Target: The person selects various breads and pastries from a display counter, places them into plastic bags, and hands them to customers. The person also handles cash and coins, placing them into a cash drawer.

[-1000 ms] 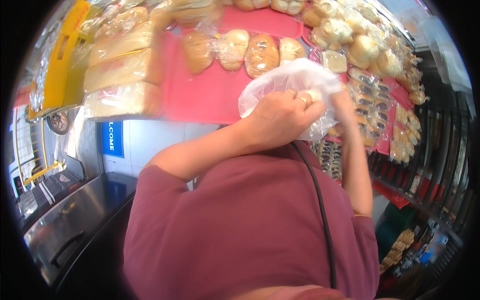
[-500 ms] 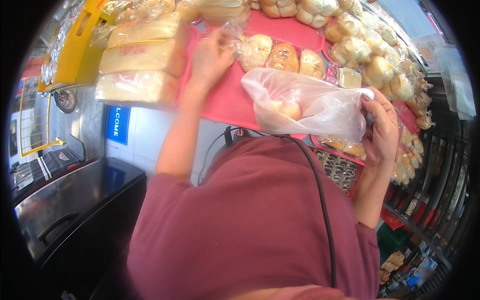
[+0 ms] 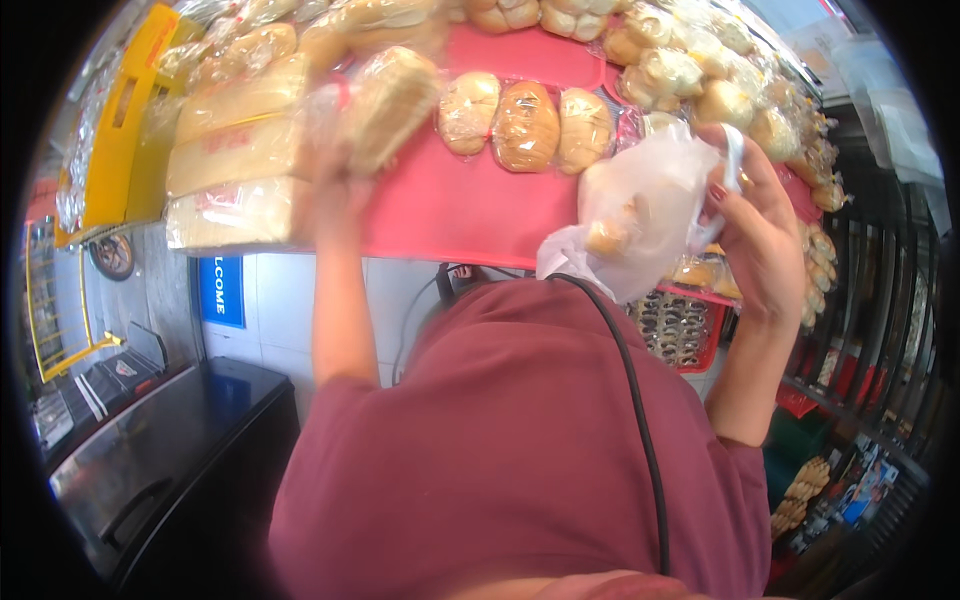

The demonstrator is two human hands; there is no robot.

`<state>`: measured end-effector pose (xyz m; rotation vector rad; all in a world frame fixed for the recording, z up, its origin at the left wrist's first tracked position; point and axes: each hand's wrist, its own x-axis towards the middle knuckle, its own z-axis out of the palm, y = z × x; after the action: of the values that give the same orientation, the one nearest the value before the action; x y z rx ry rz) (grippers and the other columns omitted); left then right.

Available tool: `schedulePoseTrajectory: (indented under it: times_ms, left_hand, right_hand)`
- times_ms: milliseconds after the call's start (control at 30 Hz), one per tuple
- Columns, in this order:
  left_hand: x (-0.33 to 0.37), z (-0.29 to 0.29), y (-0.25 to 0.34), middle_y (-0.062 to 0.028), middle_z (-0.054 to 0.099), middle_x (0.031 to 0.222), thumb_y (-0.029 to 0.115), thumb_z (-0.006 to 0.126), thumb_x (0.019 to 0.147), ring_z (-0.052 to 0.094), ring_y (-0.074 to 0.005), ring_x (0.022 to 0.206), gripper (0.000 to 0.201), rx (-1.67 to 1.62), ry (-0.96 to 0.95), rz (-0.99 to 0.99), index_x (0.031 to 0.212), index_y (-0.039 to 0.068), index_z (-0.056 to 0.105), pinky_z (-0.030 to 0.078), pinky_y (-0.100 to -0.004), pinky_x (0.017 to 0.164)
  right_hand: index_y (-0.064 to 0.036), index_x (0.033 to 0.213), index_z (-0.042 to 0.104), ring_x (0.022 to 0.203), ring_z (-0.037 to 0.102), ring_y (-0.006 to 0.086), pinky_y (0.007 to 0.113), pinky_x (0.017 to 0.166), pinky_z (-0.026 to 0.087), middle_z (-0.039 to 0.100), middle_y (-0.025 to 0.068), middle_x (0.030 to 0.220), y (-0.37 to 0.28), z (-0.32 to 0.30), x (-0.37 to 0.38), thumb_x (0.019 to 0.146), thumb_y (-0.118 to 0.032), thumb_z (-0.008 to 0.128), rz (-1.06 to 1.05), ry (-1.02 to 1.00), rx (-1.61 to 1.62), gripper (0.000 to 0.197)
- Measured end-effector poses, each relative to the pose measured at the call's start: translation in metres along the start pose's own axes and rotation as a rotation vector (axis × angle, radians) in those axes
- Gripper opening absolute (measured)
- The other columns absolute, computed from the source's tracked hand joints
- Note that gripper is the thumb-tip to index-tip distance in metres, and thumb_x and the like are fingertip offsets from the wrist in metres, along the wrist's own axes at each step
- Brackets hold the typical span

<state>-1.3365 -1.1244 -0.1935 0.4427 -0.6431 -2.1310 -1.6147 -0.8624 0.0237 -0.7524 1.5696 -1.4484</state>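
My left hand, smeared by motion, grips a wrapped loaf of bread that tilts above the pink tray. Close beside that hand lies a stack of long wrapped loaves. On the right, my right hand has its fingers closed on the handle of a white plastic bag. The bag hangs bunched, and a bread roll shows through its thin side. Three wrapped breads, the middle one a browner loaf, rest in a row between my hands.
Piled bagged buns line the far right, and more wrapped breads lie along the back. A yellow crate stands at the far left. Below right is a red-rimmed tray of small dark items. A black cabinet stands lower left.
My left hand has moved left and nearer, and a wrapped loaf now shows in it. The bag in my right hand, stretched out before, now hangs bunched from its handle.
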Motion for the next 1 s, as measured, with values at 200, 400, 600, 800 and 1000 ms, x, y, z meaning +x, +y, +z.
schedulePoseTrajectory:
  times_ms: [200, 400, 600, 800, 1000]
  left_hand:
    - [-0.034, 0.164, -0.057, -0.0161, 0.062, 0.112, 0.018, 0.074, 0.072, 0.062, -0.0312, 0.105, 0.052, 0.978, -0.812, 0.161, 0.119, 0.007, 0.057, 0.050, -0.0412, 0.088]
    - [-0.034, 0.230, -0.121, -0.0169, 0.064, 0.101, 0.003, 0.064, 0.075, 0.063, -0.0329, 0.088, 0.023, 1.058, -0.993, 0.648, 0.097, 0.008, 0.065, 0.052, -0.0420, 0.075]
    - [0.034, 0.175, -0.160, -0.0256, 0.051, 0.125, 0.014, 0.064, 0.080, 0.058, -0.0392, 0.102, 0.040, 1.825, -0.458, 0.654, 0.119, 0.010, 0.059, 0.047, -0.0464, 0.086]
    - [0.048, 0.143, -0.223, -0.0306, 0.034, 0.140, 0.026, 0.068, 0.073, 0.042, -0.0538, 0.119, 0.061, 2.204, -0.575, 0.613, 0.131, 0.021, 0.050, 0.028, -0.0641, 0.101]
    - [0.062, 0.175, -0.163, -0.0198, 0.064, 0.109, 0.021, 0.069, 0.071, 0.058, -0.0345, 0.110, 0.051, 1.607, -0.369, 0.173, 0.119, 0.009, 0.059, 0.052, -0.0439, 0.085]
  right_hand:
    - [0.0067, 0.131, 0.046, 0.068, 0.047, 0.0050, 0.019, 0.060, 0.037, 0.051, -0.0024, 0.082, -0.018, 0.025, -0.004, 0.085, -0.010, 0.058, -0.048, -0.072, -0.010, 0.050]
    - [0.0100, 0.128, 0.050, 0.060, 0.041, 0.0017, 0.013, 0.057, 0.030, 0.050, -0.0031, 0.072, -0.046, -0.029, -0.030, 0.084, -0.004, 0.054, -0.208, 0.151, -0.013, 0.046]
    - [0.0122, 0.128, 0.048, 0.059, 0.037, 0.0019, 0.014, 0.055, 0.027, 0.044, -0.0038, 0.069, -0.069, -0.090, -0.063, 0.087, -0.007, 0.051, -0.377, 0.251, -0.033, 0.045]
    - [0.0113, 0.126, 0.051, 0.061, 0.037, 0.0023, 0.016, 0.054, 0.029, 0.041, -0.0057, 0.069, -0.087, -0.110, -0.054, 0.089, -0.011, 0.053, -0.396, 0.268, -0.251, 0.043]
    - [0.0075, 0.118, 0.059, 0.060, 0.040, 0.0027, 0.017, 0.056, 0.032, 0.051, -0.0043, 0.071, -0.071, -0.154, -0.021, 0.087, -0.009, 0.053, -0.351, 0.252, -0.224, 0.036]
